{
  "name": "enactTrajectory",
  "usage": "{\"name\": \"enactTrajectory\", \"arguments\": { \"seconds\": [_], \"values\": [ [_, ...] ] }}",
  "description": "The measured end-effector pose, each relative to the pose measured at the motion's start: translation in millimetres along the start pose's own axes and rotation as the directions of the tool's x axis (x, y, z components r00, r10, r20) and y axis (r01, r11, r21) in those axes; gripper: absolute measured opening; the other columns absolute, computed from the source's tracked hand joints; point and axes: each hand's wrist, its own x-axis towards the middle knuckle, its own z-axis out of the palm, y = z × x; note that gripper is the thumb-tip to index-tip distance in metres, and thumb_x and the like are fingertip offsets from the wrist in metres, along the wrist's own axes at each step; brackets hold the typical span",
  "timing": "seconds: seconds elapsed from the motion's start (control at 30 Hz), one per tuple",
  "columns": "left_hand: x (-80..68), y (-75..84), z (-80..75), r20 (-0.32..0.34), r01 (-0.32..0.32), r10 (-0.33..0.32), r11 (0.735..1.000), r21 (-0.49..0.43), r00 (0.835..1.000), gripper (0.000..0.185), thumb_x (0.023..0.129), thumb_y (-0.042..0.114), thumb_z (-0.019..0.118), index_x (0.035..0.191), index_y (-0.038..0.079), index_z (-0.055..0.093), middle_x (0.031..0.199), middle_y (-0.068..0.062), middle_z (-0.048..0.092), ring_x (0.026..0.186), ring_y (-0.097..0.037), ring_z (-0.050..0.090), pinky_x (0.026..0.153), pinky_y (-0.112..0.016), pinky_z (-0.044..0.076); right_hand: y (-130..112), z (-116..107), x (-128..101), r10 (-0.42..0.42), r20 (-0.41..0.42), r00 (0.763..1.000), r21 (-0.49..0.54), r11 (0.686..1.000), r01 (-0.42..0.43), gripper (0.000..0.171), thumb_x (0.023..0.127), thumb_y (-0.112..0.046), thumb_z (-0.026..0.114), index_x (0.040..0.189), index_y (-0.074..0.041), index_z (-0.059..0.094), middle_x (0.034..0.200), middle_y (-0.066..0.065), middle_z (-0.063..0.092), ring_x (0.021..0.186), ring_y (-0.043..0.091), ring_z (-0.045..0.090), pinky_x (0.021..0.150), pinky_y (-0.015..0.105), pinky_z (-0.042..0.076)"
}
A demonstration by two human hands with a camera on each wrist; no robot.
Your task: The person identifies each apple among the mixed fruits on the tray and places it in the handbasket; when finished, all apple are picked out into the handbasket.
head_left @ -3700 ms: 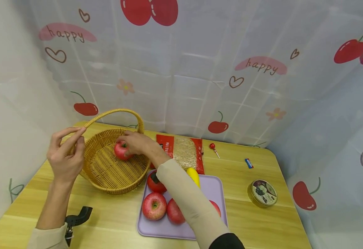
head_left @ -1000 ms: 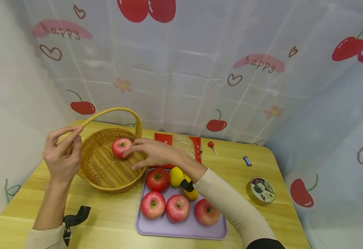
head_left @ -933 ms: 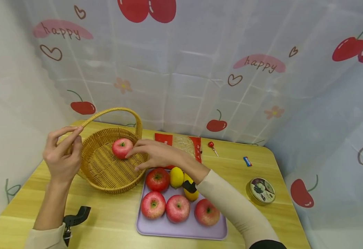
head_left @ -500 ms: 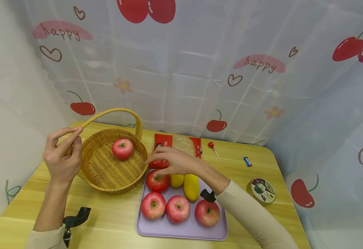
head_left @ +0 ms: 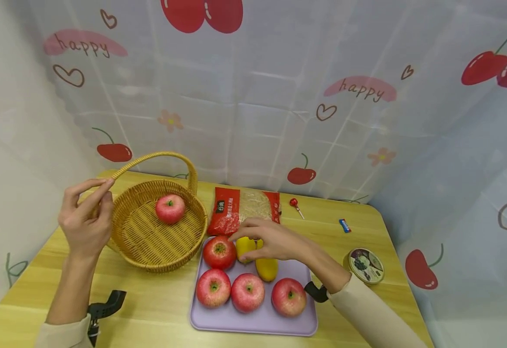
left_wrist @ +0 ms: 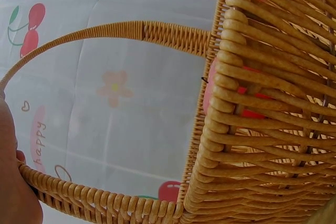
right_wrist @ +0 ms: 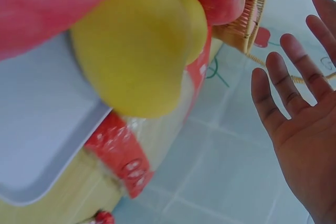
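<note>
My left hand (head_left: 87,217) grips the handle (head_left: 162,154) of a yellow wicker basket (head_left: 159,267); the left wrist view shows that handle and the woven side up close. One red apple (head_left: 170,209) lies inside the basket. My right hand (head_left: 272,240) hovers over the back of a lilac tray (head_left: 253,326), fingers spread and holding nothing. Beneath it are a lemon-like yellow fruit (head_left: 245,246) and a longer, mango-like yellow fruit (head_left: 267,270), partly hidden. Several red apples (head_left: 248,293) sit on the tray. In the right wrist view the palm and fingers are extended, apart from the fruit.
Behind the tray lies a red and clear food packet (head_left: 227,212). Farther right on the wooden table are a lollipop (head_left: 295,206), a small blue wrapped sweet (head_left: 345,225) and a round tin (head_left: 366,266). A printed curtain (head_left: 253,111) hangs at the back.
My right hand has let go of the apple in the basket and moved right, out over the tray's yellow fruit. My left hand stays on the handle.
</note>
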Motion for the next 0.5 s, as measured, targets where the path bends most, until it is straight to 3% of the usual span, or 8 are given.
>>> {"name": "enactTrajectory", "arguments": {
  "seconds": [0.2, 0.4, 0.5],
  "values": [
    [-0.6, 1.5, 0.4, -0.004, 0.001, -0.001, 1.000, -0.003, 1.000, 0.017, 0.092, 0.006, 0.066, 0.093, -0.005, 0.079, 0.101, -0.021, 0.069, 0.055, 0.001, 0.029, 0.062, -0.006, 0.024, 5.3, 0.7, -24.1, 0.056, -0.001, 0.998, 0.108, 0.993, -0.055, 0.045, 0.088, -0.039, 0.078, 0.130, -0.027, 0.067, 0.125, -0.003, 0.062, 0.111, 0.023, 0.059, 0.090, 0.041, 0.053],
    [-1.3, 0.6, -0.1, 0.001, 0.003, -0.003, 1.000, -0.005, 1.000, 0.016, 0.092, 0.006, 0.066, 0.094, -0.005, 0.079, 0.102, -0.022, 0.069, 0.059, 0.000, 0.034, 0.063, -0.006, 0.025, 10.8, 1.2, -47.9, 0.130, 0.012, 0.991, 0.134, 0.982, -0.131, 0.044, 0.088, -0.044, 0.077, 0.129, -0.034, 0.066, 0.125, -0.012, 0.059, 0.102, 0.022, 0.059, 0.082, 0.032, 0.052],
    [-1.3, 0.0, -0.2, 0.003, 0.001, -0.001, 1.000, -0.009, 1.000, 0.017, 0.092, 0.006, 0.066, 0.094, -0.005, 0.079, 0.102, -0.022, 0.069, 0.056, 0.000, 0.032, 0.061, -0.006, 0.024, 13.4, 2.2, -59.3, 0.151, 0.029, 0.988, 0.159, 0.975, -0.154, 0.045, 0.088, -0.049, 0.074, 0.130, -0.037, 0.065, 0.123, -0.007, 0.061, 0.100, 0.023, 0.058, 0.082, 0.035, 0.052]
  ]
}}
